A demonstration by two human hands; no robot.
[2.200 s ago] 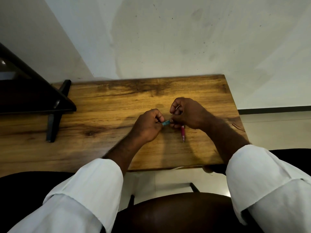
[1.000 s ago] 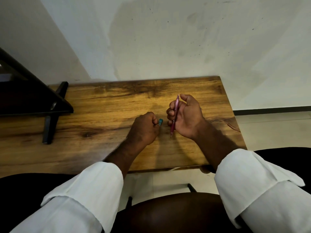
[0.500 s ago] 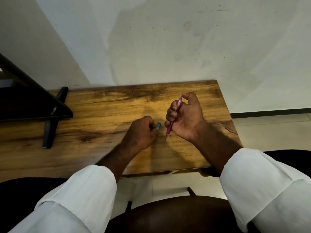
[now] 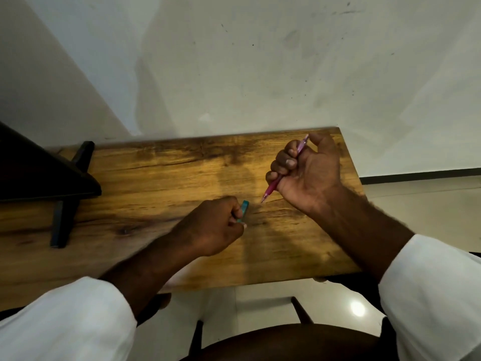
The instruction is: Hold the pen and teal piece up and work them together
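On the tabletop (image 4: 161,183), the left hand (image 4: 213,227) sits nearer, the right hand (image 4: 307,175) farther right; a stand (image 4: 62,204) lies far left.

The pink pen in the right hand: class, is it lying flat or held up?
Held up, tilted: the right hand grips the pink pen, tip pointing down towards the table.

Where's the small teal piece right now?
In the head view, the teal piece is pinched in the left hand just above the wooden table, a little left of the pink pen tip held by the right hand.
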